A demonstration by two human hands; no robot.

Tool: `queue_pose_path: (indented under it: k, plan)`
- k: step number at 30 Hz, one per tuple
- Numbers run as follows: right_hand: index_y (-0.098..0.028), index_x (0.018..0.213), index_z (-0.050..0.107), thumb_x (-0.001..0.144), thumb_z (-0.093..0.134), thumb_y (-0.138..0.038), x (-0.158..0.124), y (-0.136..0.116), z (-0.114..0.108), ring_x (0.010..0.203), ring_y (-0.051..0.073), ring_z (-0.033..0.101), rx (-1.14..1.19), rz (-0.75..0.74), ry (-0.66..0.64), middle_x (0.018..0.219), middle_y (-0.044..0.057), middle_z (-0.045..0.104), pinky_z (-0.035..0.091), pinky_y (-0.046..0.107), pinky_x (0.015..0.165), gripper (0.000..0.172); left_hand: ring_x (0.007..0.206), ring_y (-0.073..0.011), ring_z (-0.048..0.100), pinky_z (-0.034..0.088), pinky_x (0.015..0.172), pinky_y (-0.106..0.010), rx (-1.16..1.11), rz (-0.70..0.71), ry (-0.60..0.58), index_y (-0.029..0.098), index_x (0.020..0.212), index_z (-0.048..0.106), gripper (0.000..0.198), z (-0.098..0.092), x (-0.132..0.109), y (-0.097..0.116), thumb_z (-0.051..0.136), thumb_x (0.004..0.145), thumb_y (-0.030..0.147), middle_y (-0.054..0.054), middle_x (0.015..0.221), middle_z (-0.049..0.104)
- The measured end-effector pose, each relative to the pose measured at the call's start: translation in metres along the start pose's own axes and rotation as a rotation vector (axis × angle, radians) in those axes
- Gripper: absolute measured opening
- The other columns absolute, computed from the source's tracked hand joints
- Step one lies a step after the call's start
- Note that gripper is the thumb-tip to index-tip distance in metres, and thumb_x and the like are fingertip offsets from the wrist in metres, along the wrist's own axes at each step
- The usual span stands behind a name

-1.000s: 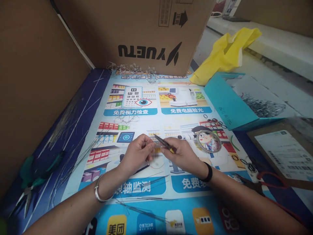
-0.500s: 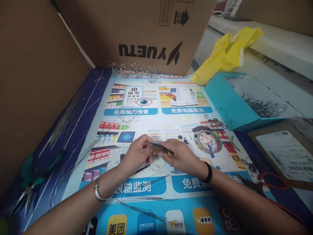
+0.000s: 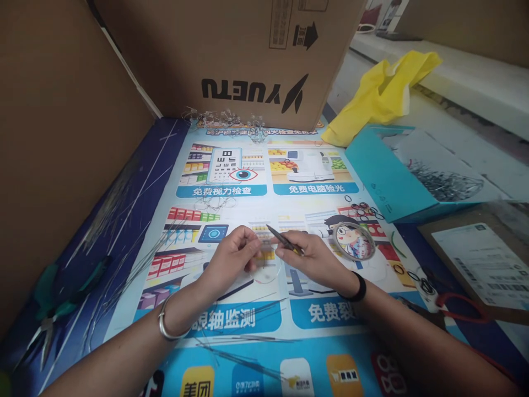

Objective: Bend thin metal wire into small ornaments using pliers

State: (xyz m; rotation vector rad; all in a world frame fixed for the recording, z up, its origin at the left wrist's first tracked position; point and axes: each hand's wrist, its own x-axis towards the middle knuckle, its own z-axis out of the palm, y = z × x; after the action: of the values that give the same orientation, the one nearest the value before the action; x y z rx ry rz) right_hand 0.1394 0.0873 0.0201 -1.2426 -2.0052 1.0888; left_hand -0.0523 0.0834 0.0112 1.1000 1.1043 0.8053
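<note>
My left hand (image 3: 237, 249), with a silver bangle on its wrist, is closed in a pinch on a thin wire (image 3: 266, 241). A faint loop of it seems to hang below my fingers, hard to make out. To the right, my right hand (image 3: 308, 253) is wrapped round small pliers (image 3: 281, 237); their dark jaws point up and left, apart from my left fingertips. Most of the handle is hidden in my palm. Loose straight wires (image 3: 248, 358) lie on the printed poster sheet in front of my wrists.
Green-handled pliers (image 3: 47, 309) lie at the left. A roll of clear tape (image 3: 354, 241), black rings (image 3: 363, 208) and red-handled pliers (image 3: 463, 309) are at the right. A blue box (image 3: 372, 171) holds metal wire pieces. Bent wire pieces (image 3: 257, 129) lie before the cardboard (image 3: 231, 49).
The pliers have come away from my left fingertips, and their jaws now point up and left. My right hand has shifted slightly right; my left hand stays nearly in place.
</note>
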Motion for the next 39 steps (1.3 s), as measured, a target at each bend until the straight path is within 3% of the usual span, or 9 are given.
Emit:
queue_pose_path:
  k: [6, 13, 27, 39]
  plan:
    - [-0.018, 0.09, 0.061, 0.083, 0.052, -0.02, 0.003, 0.002, -0.015, 0.076, 0.016, 0.054, -0.222, -0.088, 0.008, 0.08, 0.004, 0.06, 0.041, 0.028, 0.07, 0.012, 0.045, -0.0042, 0.044, 0.037, 0.048, -0.017, 0.084, 0.122, 0.122, 0.019, 0.08, 0.046, 0.017, -0.008, 0.0, 0.006, 0.05, 0.086, 0.034, 0.005, 0.066, 0.054]
    - [-0.017, 0.09, 0.061, 0.083, 0.05, -0.018, 0.002, 0.004, -0.01, 0.079, 0.018, 0.052, -0.357, -0.129, -0.071, 0.081, 0.005, 0.058, 0.041, 0.029, 0.07, 0.013, 0.045, -0.0067, 0.042, 0.036, 0.046, -0.018, 0.184, 0.173, 0.233, 0.02, 0.081, 0.05, 0.02, -0.008, -0.003, 0.005, 0.049, 0.086, 0.039, 0.006, 0.059, 0.049]
    - [-0.018, 0.083, 0.06, 0.083, 0.05, -0.02, -0.001, 0.007, 0.0, 0.073, 0.016, 0.053, -0.412, -0.146, -0.13, 0.076, 0.004, 0.059, 0.037, 0.026, 0.065, 0.011, 0.05, -0.0088, 0.044, 0.036, 0.051, -0.019, 0.316, 0.259, 0.276, 0.021, 0.082, 0.057, 0.015, -0.007, -0.005, 0.002, 0.052, 0.084, 0.035, 0.004, 0.062, 0.052]
    - [-0.018, 0.08, 0.061, 0.084, 0.049, -0.02, 0.0, 0.004, 0.0, 0.066, 0.014, 0.054, -0.258, -0.124, -0.131, 0.072, 0.002, 0.061, 0.036, 0.023, 0.059, 0.013, 0.061, -0.0115, 0.05, 0.038, 0.062, -0.022, 0.435, 0.403, 0.281, 0.021, 0.081, 0.058, 0.012, -0.009, -0.006, 0.006, 0.051, 0.085, 0.03, 0.003, 0.066, 0.056]
